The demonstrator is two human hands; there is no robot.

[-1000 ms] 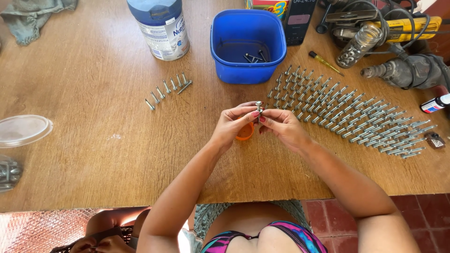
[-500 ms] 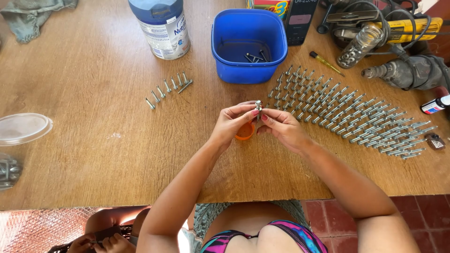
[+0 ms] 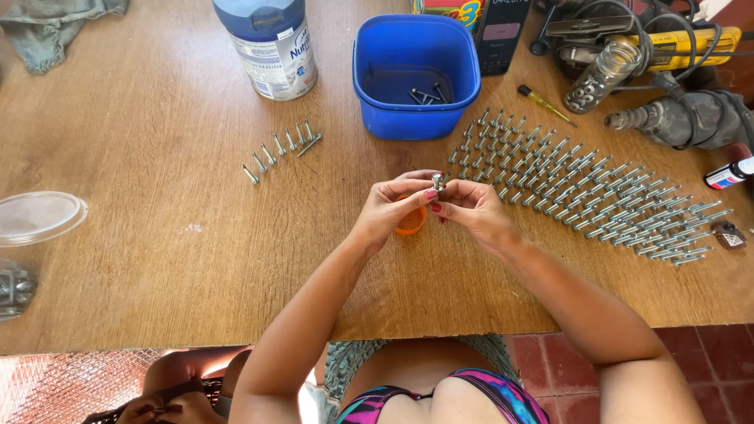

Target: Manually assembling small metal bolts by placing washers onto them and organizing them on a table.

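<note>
Both the left hand (image 3: 390, 210) and right hand (image 3: 470, 212) pinch one small bolt (image 3: 438, 182) between fingertips, raised for a clear look. They hold it just in front of the blue tub (image 3: 416, 74), beside the laid-out bolt rows (image 3: 581, 188).

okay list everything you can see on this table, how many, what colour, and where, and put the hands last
bolt: one, silver, pinched between both hands' fingertips
orange cap: one, under the left hand
laid-out bolts: many, silver, rows right of the hands
short bolt row: about seven, silver, left of the tub
blue tub: one, top centre, few bolts inside
tin: one, blue and white, top left
power drills: two, top right
screwdriver: one, yellow handle, beside the tub
clear lid: one, left edge
left hand: one, holding bolt
right hand: one, holding bolt
</note>
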